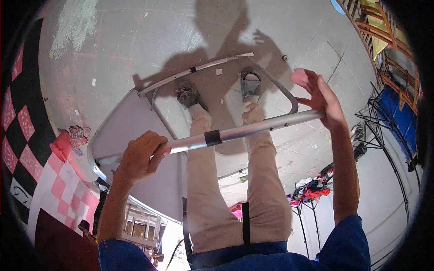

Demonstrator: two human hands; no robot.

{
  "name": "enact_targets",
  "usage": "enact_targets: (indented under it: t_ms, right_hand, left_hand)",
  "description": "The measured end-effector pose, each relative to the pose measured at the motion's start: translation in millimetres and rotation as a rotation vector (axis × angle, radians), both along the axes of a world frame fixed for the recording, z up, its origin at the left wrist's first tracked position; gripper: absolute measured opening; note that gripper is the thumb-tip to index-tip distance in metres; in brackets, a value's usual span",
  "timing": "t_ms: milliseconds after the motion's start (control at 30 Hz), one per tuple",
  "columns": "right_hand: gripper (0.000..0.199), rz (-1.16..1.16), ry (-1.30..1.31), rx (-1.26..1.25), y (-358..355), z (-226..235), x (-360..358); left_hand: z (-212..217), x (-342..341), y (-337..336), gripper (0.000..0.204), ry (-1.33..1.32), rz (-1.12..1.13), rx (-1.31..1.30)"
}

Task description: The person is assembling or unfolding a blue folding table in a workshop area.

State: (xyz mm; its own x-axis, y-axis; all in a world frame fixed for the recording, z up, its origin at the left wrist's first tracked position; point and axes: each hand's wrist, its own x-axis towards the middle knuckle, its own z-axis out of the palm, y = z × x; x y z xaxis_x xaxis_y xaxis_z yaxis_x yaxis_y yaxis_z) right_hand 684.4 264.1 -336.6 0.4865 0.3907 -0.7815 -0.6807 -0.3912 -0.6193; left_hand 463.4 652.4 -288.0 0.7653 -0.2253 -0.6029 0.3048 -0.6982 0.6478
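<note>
The left grip [143, 156] was shut around a silver bar [248, 130]. The right grip [323, 97] was open at its right end. The bar crossed above the person's legs [262, 158], with a grey panel [135, 124] on the left. The frame looked spread already; I couldn't tell what was left to do.

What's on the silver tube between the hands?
In the head view, a black band and small dark spots mark the silver tube between the left hand and right hand.
</note>
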Motion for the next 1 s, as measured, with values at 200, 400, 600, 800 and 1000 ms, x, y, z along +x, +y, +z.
enact_targets:
  t_ms: [200, 400, 600, 800, 1000]
  right_hand:
    - [0.059, -0.103, 0.068, 0.218, 19, 6, -10]
    - [0.055, -0.085, 0.078, 0.287, 31, 15, -10]
    - [0.055, -0.026, 0.088, 0.202, 33, 20, -8]
    - [0.056, -0.042, 0.068, 0.121, 30, 11, -10]
    - [0.052, -0.02, 0.061, 0.173, 31, 14, -9]
  left_hand:
    - [1, 0, 8, 0.019, 0.028, 0.047, -0.066]
    - [5, -2, 17, 0.022, 0.119, 0.144, -0.15]
    - [-2, -3, 18, 0.025, 0.031, 0.038, -0.138]
    - [-14, -9, 10, 0.026, -0.226, 0.011, -0.1]
    - [-13, -17, 3, 0.029, -0.284, -0.167, 0.156]
